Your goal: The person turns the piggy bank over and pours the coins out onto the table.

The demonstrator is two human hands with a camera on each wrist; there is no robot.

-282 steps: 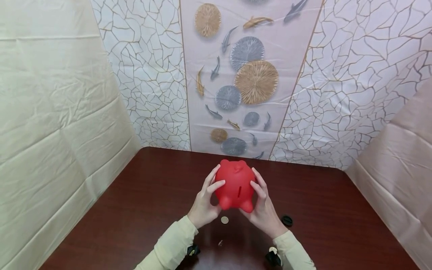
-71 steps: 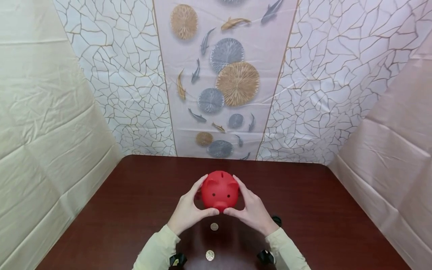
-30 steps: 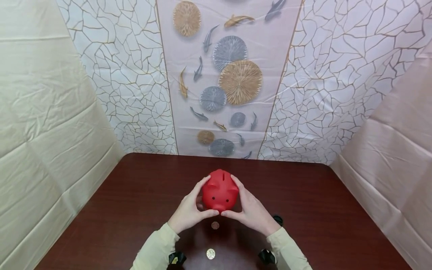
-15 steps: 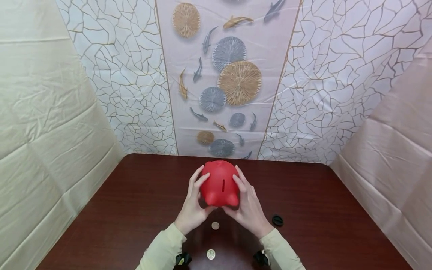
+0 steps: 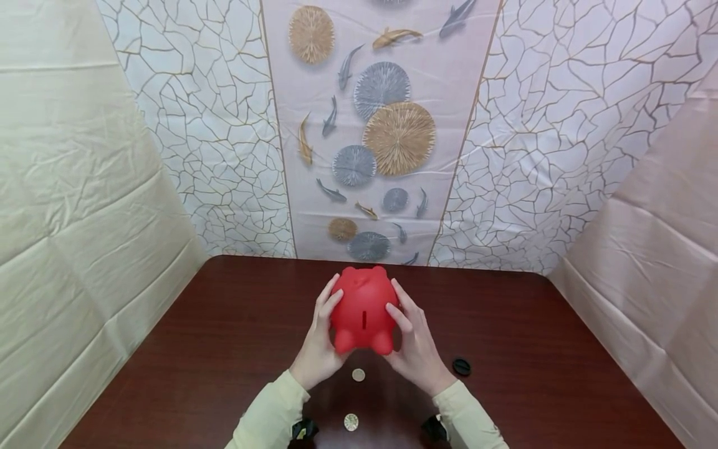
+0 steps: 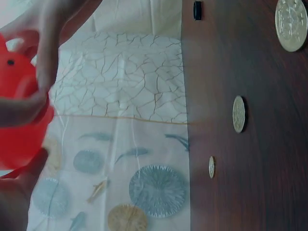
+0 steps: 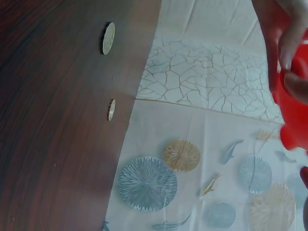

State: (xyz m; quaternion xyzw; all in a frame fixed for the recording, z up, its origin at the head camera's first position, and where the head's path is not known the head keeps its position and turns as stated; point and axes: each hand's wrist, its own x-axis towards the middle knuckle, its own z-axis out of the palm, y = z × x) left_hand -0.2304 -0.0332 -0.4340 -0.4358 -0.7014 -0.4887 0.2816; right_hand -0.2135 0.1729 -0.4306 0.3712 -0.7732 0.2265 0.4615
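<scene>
A red piggy bank (image 5: 364, 302) is held up above the dark table between both hands, its coin slot facing the head camera and its small curly tail near the top. My left hand (image 5: 316, 343) grips its left side, fingers curved round it. On the opposite side, my right hand (image 5: 417, 343) grips it the same way. Both thumbs are mostly hidden in the head view. The left wrist view shows one eye of the piggy bank (image 6: 14, 82) and fingers on the face side. Below lie a coin (image 5: 358, 375) and a nearer coin (image 5: 350, 422).
A round black cap (image 5: 462, 366) lies on the table (image 5: 538, 374) to the right of the right hand. The left wrist view shows three coins, among them a small far coin (image 6: 212, 167). Patterned cloth (image 5: 359, 125) hangs behind the table, with plain cloth at both sides.
A second ago the piggy bank's face was towards the head camera with thumbs at its snout. It has since tipped, bringing slot and tail into view. Both hands turned with it, keeping hold.
</scene>
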